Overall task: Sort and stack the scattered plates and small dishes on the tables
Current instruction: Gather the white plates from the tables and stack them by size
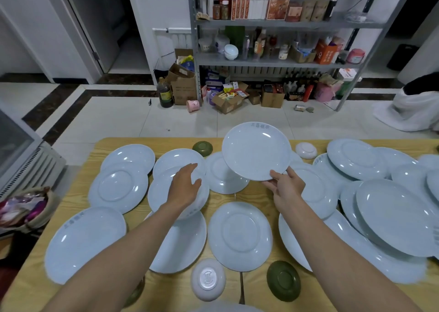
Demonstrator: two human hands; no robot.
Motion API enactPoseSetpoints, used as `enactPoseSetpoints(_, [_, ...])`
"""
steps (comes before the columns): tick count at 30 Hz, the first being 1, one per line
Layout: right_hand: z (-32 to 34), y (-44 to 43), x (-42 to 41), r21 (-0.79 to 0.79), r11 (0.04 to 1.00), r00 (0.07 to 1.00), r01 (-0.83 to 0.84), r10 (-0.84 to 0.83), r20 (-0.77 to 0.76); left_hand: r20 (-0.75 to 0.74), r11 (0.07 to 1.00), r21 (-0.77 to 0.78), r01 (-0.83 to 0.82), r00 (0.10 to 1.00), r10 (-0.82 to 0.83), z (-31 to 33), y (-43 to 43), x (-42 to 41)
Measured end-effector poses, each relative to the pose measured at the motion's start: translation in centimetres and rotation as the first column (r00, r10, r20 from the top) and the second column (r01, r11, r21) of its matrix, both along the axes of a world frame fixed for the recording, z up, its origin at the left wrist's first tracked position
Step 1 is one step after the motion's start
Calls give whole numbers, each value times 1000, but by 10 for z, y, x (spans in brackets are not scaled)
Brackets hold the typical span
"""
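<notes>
The right hand (286, 183) pinches the near rim of a round pale-blue ceramic plate (256, 151), holding it tilted above the middle of the light wooden table (111, 144). The left hand (185, 184), fingers loose and spread, is over an overlapping pair of matching blue plates (160, 193) further left. I cannot tell whether it touches them. At the near edge lie a small white upturned dish (208, 279) and a small olive-green dish (283, 280).

Both bare forearms (133, 242) reaching in from 6 o'clock toward 12, left hand (185, 187) palm down, fingers straight and close together, thumb spread toward 2 o'clock, right hand (286, 187) pinching the rim of a plate (255, 150) held at its 11 o'clock, thumb on top
</notes>
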State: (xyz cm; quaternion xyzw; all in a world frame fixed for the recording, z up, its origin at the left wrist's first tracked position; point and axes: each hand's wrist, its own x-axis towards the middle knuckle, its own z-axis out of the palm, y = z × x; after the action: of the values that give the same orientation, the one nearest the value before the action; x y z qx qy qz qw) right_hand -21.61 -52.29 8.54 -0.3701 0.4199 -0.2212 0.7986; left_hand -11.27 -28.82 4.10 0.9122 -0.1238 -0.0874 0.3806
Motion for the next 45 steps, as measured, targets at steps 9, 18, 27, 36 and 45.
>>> enactPoseSetpoints(9, [-19,29,9,41,997,998,-62,63,-19,84,902,424,-88,995,57,-35,66,-13])
enactPoseSetpoints(18, [-29,47,14,47,993,991,-104,108,-84,-88,912,359,-197,966,244,-62,94,-8])
enactPoseSetpoints(27, [-25,70,21,6,989,983,-148,147,-107,-297,903,-19,-428,865,404,-80,111,6])
enactPoseSetpoints(36, [-15,97,15,-33,981,977,-192,187,-106,-544,676,-351,-648,729,416,-77,122,9])
enactPoseSetpoints(45, [2,117,-8,-45,981,981,-190,188,-37,-522,589,-513,-624,772,362,-49,140,-25])
